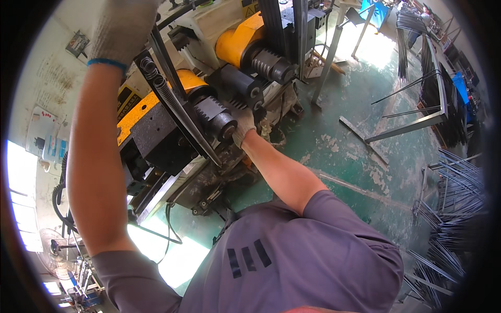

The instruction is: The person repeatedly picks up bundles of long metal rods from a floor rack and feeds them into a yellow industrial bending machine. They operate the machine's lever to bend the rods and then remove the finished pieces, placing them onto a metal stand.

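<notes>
My left hand (127,29), in a knitted work glove with a blue cuff, is raised at the upper left and cut off by the top edge. It is close to a dark metal bar (166,58); its fingers are out of sight. My right hand (243,124), also gloved, reaches in beside a ridged steel cylinder (214,117) on a yellow-and-black machine. The machine hides its fingertips, so a hold cannot be made out. A black block (242,86) sits just beyond that hand. Coil springs (168,92) run along a slanted bar between my arms.
A second ridged cylinder (270,64) projects from a yellow housing (238,43). To the right, a metal stand (407,127) and bundles of thin rods (454,203) occupy the worn green floor (340,156). A fan (56,250) stands at lower left, and cables (170,223) hang below the machine.
</notes>
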`<state>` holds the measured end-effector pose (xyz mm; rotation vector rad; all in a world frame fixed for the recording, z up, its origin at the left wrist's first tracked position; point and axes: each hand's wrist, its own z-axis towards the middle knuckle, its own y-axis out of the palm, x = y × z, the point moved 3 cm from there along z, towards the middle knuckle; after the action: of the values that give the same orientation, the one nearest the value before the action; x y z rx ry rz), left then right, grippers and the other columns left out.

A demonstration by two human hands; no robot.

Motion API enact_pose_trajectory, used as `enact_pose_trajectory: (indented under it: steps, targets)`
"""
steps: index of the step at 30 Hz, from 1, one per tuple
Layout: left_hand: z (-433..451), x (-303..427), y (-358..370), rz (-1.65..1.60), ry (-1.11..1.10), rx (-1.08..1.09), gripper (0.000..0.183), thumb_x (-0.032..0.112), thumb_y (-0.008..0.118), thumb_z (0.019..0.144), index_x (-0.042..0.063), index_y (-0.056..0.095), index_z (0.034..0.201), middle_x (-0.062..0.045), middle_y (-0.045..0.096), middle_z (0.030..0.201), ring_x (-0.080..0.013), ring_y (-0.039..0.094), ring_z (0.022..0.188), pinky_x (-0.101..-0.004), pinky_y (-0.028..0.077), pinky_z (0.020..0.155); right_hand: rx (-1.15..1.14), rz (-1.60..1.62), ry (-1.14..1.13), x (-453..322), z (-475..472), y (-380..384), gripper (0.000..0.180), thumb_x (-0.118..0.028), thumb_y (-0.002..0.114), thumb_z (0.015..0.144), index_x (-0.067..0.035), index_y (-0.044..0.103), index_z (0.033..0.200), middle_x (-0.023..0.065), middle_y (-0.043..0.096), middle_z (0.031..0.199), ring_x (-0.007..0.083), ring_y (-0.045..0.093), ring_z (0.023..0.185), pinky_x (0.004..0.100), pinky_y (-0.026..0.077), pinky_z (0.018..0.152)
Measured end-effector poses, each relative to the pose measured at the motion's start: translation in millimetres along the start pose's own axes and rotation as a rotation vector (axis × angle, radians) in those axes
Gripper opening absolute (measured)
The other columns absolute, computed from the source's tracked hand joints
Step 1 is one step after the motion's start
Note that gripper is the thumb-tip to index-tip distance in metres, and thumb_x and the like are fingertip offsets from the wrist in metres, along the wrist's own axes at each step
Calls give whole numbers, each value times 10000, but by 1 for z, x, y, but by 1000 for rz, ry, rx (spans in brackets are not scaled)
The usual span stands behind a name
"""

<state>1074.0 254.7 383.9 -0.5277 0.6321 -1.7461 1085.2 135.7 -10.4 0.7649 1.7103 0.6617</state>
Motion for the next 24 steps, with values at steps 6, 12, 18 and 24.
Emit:
enact_pose_trajectory:
  steps: [6, 12, 18, 24]
  targets:
    - [12, 1, -7, 362, 311, -3, 302, 257, 653, 980, 57, 651, 1206, -107, 677, 889, -255, 620, 966, -394, 535, 821, 4, 1, 14, -14, -14, 6, 361, -129, 850, 903, 22, 677, 1182, 79, 724, 1047, 197, 738, 839, 358, 619, 717]
    - [24, 6, -10, 540, 436, 19, 202, 173, 638, 963, 54, 695, 1116, -104, 704, 878, -269, 624, 1088, -407, 535, 906, 66, 46, 22, -17, -20, 9, 287, -121, 831, 880, 37, 725, 1096, 73, 755, 1027, 173, 710, 795, 344, 565, 714]
    - [29, 7, -14, 623, 490, 36, 146, 88, 623, 946, 50, 739, 1026, -102, 732, 868, -282, 627, 1210, -420, 535, 992, 77, -43, 30, -10, -11, 2, 297, -158, 852, 870, 33, 735, 1066, 70, 752, 996, 151, 692, 767, 351, 538, 686]
    - [27, 3, -15, 529, 547, 65, 157, 113, 629, 946, 55, 724, 1056, -73, 722, 808, -286, 633, 1133, -412, 531, 987, 88, -64, 25, -12, -14, 2, 322, -157, 858, 864, 37, 726, 1085, 62, 750, 1012, 164, 703, 776, 354, 548, 697]
